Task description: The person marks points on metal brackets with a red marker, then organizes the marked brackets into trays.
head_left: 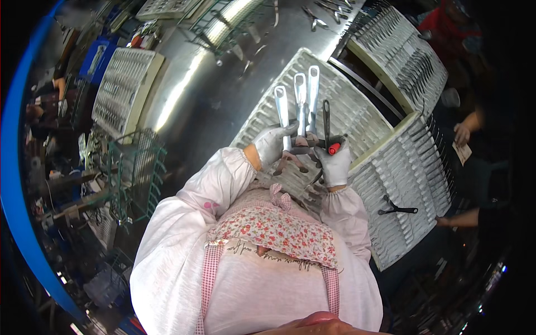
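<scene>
My gloved left hand [272, 146] is closed on a shiny silver handle [281, 106] with a hole at its end. Beside it, two more silver handles [300, 95] of the same kind point away from me; their lower ends are lost among dark parts between my hands. My gloved right hand [336, 164] is closed around a small red-ended, pen-like thing [334, 148]. A slim black handle [326, 117] with a hole rises next to its fingers; whether that hand grips it too I cannot tell. Below the hands lies a grey ribbed tray [357, 106].
A second ribbed tray [391, 184] to the right bears a black Y-shaped tool [397, 209]. Farther back stands a tray with rows of dark tools [416, 61]. Green wire racks [134, 173] and another tray [125, 92] are at left. At right, another person's hand [462, 134] holds a card.
</scene>
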A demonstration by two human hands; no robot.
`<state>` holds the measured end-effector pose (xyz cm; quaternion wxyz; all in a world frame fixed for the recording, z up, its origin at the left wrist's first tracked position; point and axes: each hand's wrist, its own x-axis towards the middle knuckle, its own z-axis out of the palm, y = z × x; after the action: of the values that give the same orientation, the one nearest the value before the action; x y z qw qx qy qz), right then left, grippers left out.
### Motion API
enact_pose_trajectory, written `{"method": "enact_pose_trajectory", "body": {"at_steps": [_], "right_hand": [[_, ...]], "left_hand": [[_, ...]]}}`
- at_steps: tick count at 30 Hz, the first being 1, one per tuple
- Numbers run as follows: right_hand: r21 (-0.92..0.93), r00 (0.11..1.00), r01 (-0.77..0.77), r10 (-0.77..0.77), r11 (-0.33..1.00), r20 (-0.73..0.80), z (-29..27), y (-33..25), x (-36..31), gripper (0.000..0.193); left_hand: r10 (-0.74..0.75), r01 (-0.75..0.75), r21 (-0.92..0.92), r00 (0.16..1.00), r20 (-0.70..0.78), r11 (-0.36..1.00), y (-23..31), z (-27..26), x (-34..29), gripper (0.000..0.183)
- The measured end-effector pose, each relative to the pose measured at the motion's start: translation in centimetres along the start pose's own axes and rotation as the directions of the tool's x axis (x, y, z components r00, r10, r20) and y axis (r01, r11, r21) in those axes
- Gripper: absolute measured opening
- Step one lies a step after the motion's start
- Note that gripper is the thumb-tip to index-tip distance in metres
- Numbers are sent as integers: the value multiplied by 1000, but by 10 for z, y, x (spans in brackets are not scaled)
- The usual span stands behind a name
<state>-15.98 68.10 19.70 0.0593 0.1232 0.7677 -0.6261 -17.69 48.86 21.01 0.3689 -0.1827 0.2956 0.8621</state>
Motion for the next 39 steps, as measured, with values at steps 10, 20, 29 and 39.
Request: {"method": "enact_pose_trajectory", "body": {"at_steps": [10, 20, 29, 39], "right_hand": [[-1, 985, 102, -101, 995, 140, 23, -18, -17, 39], [-200, 985, -26, 59, 979, 163, 37, -36, -18, 37], [52, 974, 226, -228, 973, 18, -9, -32, 9, 16], [246, 762, 591, -631, 768, 141, -29, -66, 4, 18]], "left_hand": [[305, -278, -144, 926, 223, 950, 22, -8, -60, 74], [328, -337, 80, 939, 106, 938, 27, -39, -64, 65], [288, -286, -41, 957, 43, 957, 37, -18, -71, 77], [286, -278, -142, 957, 41, 950, 51, -3, -44, 77]]}}
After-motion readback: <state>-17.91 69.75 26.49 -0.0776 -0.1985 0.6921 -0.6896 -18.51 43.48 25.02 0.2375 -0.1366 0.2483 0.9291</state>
